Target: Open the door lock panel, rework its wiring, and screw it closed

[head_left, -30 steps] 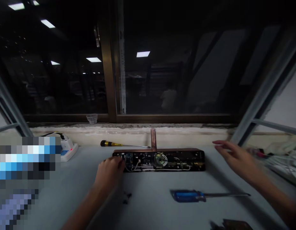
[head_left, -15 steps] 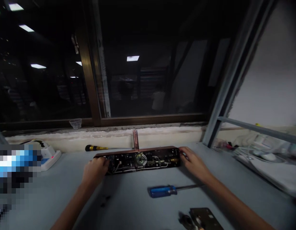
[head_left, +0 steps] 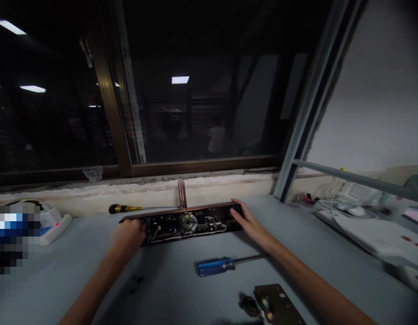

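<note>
Your left hand curls its fingers round the left end of the lock body. Your right hand, in the air a second ago, now clasps the right end, so it looks steadied. It lies mid-table, long axis left to right, open side facing you.

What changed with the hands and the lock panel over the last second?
The right hand came in from the air at the right and took hold of the right end of the lock panel. The left hand stayed on its left end. The blue screwdriver and the yellow-handled screwdriver lie where they were.
</note>
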The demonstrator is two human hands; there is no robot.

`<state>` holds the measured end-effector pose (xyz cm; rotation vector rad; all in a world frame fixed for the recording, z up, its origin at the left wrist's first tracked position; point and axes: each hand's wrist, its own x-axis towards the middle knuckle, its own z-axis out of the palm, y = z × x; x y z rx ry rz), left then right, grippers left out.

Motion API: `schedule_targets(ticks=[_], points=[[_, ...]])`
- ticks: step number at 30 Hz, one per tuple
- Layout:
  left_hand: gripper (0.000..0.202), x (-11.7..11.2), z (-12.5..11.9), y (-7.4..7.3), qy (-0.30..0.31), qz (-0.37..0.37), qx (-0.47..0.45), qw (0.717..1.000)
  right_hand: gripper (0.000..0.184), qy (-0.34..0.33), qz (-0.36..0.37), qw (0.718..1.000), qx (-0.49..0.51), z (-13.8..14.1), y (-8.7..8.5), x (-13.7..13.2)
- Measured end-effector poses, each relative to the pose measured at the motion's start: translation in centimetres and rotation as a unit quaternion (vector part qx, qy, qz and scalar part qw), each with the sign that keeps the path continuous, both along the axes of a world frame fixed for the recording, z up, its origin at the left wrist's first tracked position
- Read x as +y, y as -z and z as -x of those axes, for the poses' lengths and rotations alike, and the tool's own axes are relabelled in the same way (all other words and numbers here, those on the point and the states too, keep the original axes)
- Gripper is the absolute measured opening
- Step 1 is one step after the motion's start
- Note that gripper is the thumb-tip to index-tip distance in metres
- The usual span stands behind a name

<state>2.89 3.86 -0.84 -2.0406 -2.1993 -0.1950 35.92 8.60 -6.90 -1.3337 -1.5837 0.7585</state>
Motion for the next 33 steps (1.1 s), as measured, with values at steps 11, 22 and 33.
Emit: schedule_targets(ticks=[11, 22, 33], points=[[0.036, 0.7, 1.1, 0.7, 0.046, 0.017, 0.043, 0.998, 0.057, -0.024, -0.005, 0.999, 0.044, 0.3, 0.4, 0.2], [0.031, 0.3, 0.2, -0.3, 0.038, -0.009, 0.0, 0.999, 0.061, -0.032, 0.014, 0.998, 0.045, 0.2, 0.0, -0.2], [0.036, -1.9, -0.1, 0.2, 0.07, 0.024, -0.018, 0.997, 0.059, -0.013, 0.002, 1.0, 0.028, 0.1, 0.4, 0.2]])
